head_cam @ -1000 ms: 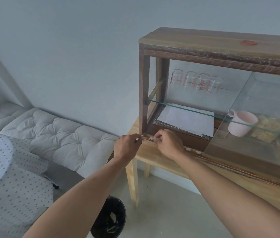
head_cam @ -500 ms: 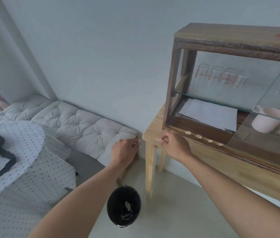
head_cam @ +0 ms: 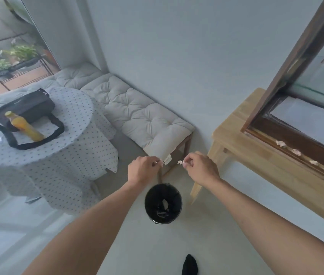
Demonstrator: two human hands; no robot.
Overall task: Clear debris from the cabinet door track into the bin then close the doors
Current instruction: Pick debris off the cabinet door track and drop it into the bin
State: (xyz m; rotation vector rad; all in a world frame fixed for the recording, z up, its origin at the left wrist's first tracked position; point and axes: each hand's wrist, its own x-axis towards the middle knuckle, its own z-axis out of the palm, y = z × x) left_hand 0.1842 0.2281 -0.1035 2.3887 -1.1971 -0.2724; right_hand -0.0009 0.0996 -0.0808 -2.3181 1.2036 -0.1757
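Observation:
My left hand and my right hand hang side by side above the black bin on the floor. Each pinches a small pale scrap of debris: the right one's scrap shows at the fingertips, the left one's scrap barely shows. At the right stands the wooden cabinet on a light wood table. Several pale debris bits lie along its bottom door track. The glass doors are mostly out of view.
A cushioned white bench runs along the wall behind the bin. A round table with a dotted cloth at the left carries a black bag and a yellow bottle. A dark sock-clad foot shows at the bottom edge.
Both hands left the cabinet track carrying scraps and moved left and down to above the bin. My head turned left and down, so the cabinet slid to the right edge.

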